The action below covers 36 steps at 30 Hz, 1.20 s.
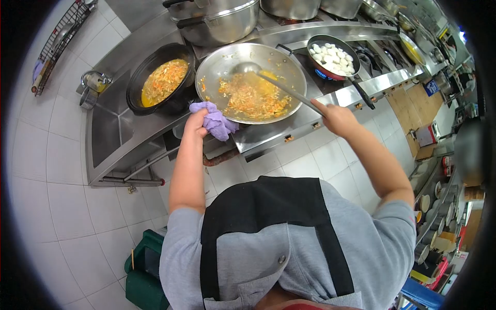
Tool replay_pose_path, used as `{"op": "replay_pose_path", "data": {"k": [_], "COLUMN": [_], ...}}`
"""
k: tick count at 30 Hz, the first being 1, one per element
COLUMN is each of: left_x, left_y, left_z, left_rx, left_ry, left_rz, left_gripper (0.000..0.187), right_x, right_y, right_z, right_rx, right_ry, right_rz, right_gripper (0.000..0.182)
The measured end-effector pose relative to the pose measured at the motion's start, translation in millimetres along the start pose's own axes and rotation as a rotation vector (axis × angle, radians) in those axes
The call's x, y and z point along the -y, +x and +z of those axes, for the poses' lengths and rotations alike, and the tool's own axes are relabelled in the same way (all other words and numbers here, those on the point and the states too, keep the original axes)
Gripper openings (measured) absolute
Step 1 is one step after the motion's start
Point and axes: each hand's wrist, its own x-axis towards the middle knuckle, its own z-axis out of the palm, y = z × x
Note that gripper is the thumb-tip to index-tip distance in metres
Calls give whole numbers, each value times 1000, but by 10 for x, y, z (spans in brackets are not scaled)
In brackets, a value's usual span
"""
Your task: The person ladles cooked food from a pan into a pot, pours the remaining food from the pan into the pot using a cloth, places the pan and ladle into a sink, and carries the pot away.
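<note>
A wide steel wok [206,67] sits on the stove with an orange and yellow mix of shredded vegetables [253,101] in it. My left hand [196,124] is closed around a purple cloth [219,124] at the wok's near left rim; the cloth hides what is under it. In my right hand [338,120] is the handle of a long metal ladle [294,93], whose bowl rests inside the wok near its far side. Left of the wok stands a black pot [135,77] holding a similar orange mix.
A frying pan [336,40] of white pieces stands over a blue flame on the right, its handle [363,94] jutting past the stove edge. Large steel pots [227,23] line the back. At left are a metal sink [111,124] and a faucet [97,78]. A green bin [144,274] stands below.
</note>
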Motion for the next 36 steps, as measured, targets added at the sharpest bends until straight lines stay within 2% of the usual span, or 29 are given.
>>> {"op": "replay_pose_path", "data": {"k": [4,5,10,14,18,24,25,28,29,35,36], "left_x": [-67,-67,-61,-48,-76,-106,-124,-239,-284,-510,-532], "left_y": [-143,-117,-101,-35,-100,-89,-82,-73,-54,-150,-190], "left_z": [146,138,107,52,92,142,145,120,130,266,302], "left_rx": [-61,-69,-60,-23,28,-7,9,49,64,117,144], "left_ry": [24,22,24,-16,-29,-16,2,53,65,84,80], "left_rz": [6,9,-3,4,-5,8,37,96,101,115,124], "left_gripper": [23,22,22,22,23,22,22,24,24,28,28], "right_x": [267,290,122,-128,-352,-169,-110,231,320,1346,1524], "right_y": [378,350,-421,-766,-623,-73,-42,-164,-245,-619,-616], "right_z": [377,398,-75,-594,-473,40,100,-164,-216,-687,-755], "right_rx": [-78,-40,119,88,-28,-21,-102,245,328,455,468], "right_ry": [165,140,-80,-196,-103,337,400,852,1003,1420,1574], "right_rz": [48,47,-40,-27,11,261,178,447,442,646,642], "right_gripper": [63,63,64,64,63,57,54,50,49,50,39]}}
